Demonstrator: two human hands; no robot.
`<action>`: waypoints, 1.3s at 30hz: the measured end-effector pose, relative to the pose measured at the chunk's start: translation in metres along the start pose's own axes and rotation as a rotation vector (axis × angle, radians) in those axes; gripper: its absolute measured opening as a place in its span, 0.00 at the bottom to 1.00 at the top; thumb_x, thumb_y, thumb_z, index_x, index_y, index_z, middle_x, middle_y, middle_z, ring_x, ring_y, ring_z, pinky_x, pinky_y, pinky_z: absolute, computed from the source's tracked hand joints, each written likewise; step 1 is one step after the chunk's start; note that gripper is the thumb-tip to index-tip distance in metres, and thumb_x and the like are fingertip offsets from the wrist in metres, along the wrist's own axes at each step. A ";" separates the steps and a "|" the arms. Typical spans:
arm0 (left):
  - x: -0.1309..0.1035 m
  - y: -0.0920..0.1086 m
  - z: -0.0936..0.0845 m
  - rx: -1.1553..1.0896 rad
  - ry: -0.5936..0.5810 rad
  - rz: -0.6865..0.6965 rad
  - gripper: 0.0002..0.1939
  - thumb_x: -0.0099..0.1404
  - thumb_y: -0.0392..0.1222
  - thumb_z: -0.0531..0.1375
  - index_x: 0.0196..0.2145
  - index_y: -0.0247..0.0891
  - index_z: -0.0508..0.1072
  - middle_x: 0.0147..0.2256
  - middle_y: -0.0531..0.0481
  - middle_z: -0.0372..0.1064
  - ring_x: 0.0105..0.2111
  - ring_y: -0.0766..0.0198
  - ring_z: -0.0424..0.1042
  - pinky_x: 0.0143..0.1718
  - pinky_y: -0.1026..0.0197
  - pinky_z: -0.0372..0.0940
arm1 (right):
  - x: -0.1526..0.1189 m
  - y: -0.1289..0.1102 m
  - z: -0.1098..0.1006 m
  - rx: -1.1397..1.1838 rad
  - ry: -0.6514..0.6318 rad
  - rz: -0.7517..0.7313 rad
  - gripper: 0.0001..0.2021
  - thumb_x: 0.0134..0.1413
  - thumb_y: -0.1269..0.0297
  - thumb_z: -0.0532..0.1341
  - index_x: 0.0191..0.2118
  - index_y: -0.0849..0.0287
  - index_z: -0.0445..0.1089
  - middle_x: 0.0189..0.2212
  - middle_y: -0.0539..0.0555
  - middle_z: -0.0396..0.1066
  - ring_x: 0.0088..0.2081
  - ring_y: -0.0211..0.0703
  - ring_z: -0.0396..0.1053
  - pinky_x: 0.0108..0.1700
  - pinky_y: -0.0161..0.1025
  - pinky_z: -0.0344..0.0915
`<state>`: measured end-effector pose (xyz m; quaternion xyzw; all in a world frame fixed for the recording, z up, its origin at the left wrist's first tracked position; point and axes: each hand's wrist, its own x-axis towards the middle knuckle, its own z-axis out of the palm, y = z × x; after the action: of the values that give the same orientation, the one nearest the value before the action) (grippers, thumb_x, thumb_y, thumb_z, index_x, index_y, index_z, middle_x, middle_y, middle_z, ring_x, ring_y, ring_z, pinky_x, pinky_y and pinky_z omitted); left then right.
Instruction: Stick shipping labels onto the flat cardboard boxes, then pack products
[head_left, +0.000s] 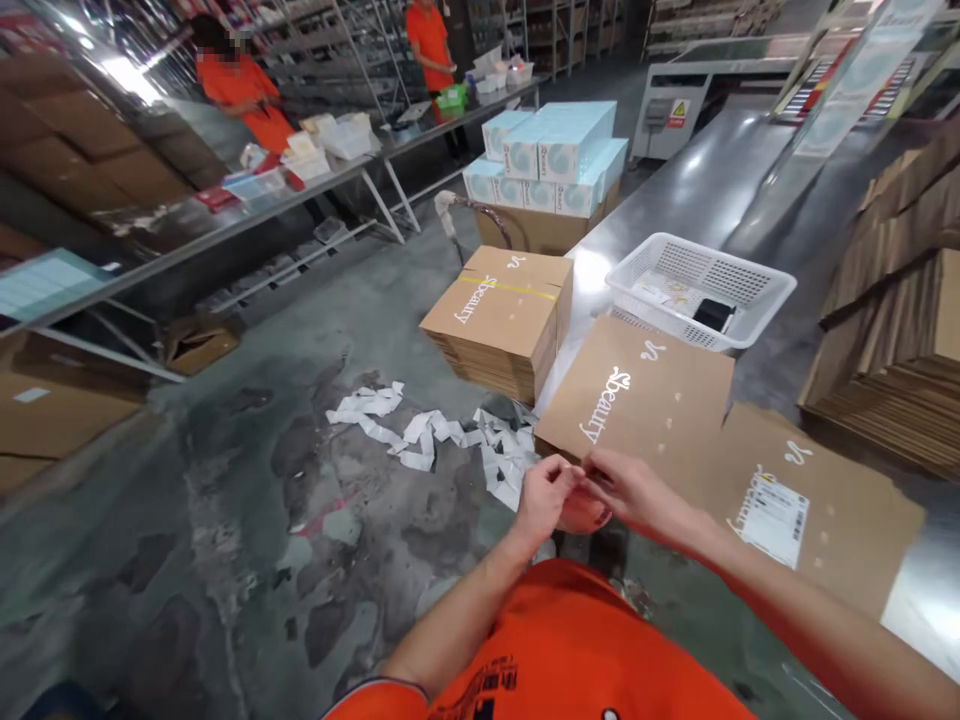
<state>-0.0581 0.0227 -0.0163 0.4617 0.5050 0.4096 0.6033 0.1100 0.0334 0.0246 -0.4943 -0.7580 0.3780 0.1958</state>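
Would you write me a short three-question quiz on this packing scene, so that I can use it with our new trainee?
1. True or false: the left hand and the right hand are close together, both outside the white basket.
2. Where do the crumpled white strips lie?
A) In the white basket
B) On the floor
C) On the pale blue boxes
3. Fill in the colour: a ____ strap runs across the top of the cardboard stack.

Key: 1 true; 2 B; 3 yellow.
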 end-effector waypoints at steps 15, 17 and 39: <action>-0.003 -0.053 -0.032 0.106 -0.167 -0.368 0.22 0.43 0.57 0.67 0.24 0.33 0.73 0.20 0.53 0.65 0.20 0.67 0.60 0.22 0.64 0.53 | 0.043 0.082 -0.069 -0.482 0.346 0.192 0.18 0.58 0.50 0.54 0.42 0.59 0.69 0.36 0.60 0.73 0.36 0.49 0.67 0.37 0.42 0.61; -0.020 -0.063 -0.050 0.158 -0.204 -0.422 0.21 0.44 0.56 0.67 0.21 0.33 0.72 0.17 0.54 0.63 0.19 0.67 0.60 0.22 0.64 0.53 | 0.049 0.089 -0.075 -0.702 0.330 0.257 0.23 0.57 0.48 0.56 0.51 0.60 0.67 0.41 0.64 0.72 0.41 0.56 0.67 0.41 0.46 0.61; -0.038 -0.005 0.043 0.261 -0.491 0.035 0.15 0.61 0.47 0.57 0.36 0.38 0.81 0.54 0.40 0.69 0.51 0.51 0.69 0.53 0.55 0.62 | -0.168 0.191 -0.044 -0.076 0.894 0.922 0.41 0.50 0.39 0.56 0.62 0.68 0.58 0.53 0.71 0.68 0.51 0.61 0.68 0.49 0.52 0.65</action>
<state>-0.0215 -0.0209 -0.0094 0.6297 0.3842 0.2271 0.6358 0.3272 -0.0575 -0.0816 -0.8859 -0.3256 0.1536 0.2925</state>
